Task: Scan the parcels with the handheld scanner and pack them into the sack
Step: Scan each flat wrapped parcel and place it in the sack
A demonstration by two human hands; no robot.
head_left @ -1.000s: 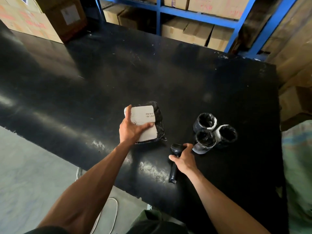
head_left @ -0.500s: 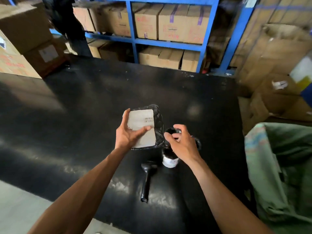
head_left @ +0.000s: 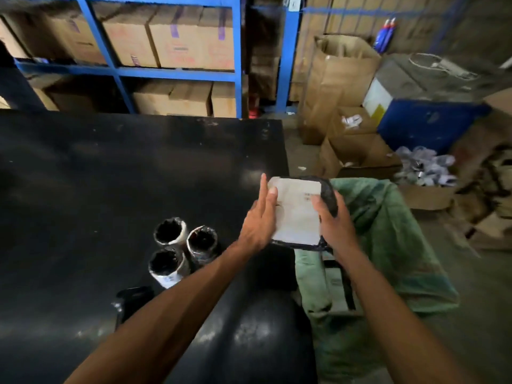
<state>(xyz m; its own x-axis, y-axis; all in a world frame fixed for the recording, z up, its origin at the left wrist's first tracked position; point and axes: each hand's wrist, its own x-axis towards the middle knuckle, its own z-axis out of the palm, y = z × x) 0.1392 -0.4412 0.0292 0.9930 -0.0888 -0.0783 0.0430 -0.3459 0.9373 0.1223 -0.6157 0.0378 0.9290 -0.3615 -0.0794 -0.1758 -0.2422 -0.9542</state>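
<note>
Nearest on the black table [head_left: 83, 176], the handheld scanner [head_left: 133, 296] lies loose, 3 rolled parcels [head_left: 184, 252] just past it. Right hand [head_left: 333, 225] clasps the flat labelled parcel [head_left: 297, 214], left hand [head_left: 259, 218] flat and letting go, above the green sack [head_left: 388, 245] beside the table. The sack mouth looks floppy, so the drop could snag on the rim.

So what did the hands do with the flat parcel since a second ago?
The right hand let go of the scanner, left it on the table, and took hold of the flat parcel. The left hand opened flat beside it. The parcel moved right, over the green sack. The three round parcels stayed put.
</note>
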